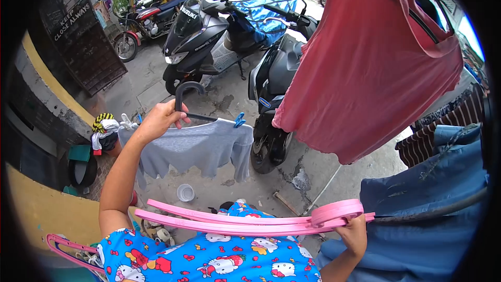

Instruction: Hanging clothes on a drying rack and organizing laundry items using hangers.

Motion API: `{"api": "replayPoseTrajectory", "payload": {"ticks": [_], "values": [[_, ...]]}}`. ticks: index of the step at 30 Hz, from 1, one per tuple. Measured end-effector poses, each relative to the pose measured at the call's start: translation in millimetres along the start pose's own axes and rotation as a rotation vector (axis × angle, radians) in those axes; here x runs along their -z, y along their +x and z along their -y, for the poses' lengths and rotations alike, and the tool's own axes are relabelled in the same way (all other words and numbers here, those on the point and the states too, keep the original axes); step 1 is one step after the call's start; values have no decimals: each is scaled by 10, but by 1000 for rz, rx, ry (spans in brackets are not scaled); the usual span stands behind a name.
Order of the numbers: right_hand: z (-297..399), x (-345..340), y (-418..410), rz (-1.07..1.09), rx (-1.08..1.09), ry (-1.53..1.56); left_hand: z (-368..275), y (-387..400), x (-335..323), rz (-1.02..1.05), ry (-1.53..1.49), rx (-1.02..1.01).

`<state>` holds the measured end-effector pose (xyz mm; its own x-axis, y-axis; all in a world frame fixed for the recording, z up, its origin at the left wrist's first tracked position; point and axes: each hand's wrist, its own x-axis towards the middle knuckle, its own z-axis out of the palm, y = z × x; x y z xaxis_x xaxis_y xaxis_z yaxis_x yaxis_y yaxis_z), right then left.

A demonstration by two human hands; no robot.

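My left hand grips a black plastic clothes hanger just below its hook. From that hanger droops a grey shirt, with a blue clothespin at its right shoulder and a white clothespin on the left. Low on the right, my right hand is closed around pink plastic hangers, which extend leftward across my body. Near that hand, blue cloth hangs around a dark pole. A red garment on a hanger fills the upper right.
Two parked scooters, one black and one partly behind the red garment, stand ahead. A white tub sits on the concrete. At left are a dark metal gate, a cloth bundle and more pink hangers.
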<state>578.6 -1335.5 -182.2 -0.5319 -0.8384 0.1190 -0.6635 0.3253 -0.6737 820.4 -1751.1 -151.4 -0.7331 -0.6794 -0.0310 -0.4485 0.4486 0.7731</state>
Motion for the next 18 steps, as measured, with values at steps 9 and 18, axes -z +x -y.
{"api": "replayPoseTrajectory", "payload": {"ticks": [9, 18], "values": [[-143, 78, 44, 227, 50, 76, -1691, 335, -298, 311, 1, -348], [-366, 300, -343, 164, -165, 355, -3123, 1247, -423, 377, -220, -734]]}}
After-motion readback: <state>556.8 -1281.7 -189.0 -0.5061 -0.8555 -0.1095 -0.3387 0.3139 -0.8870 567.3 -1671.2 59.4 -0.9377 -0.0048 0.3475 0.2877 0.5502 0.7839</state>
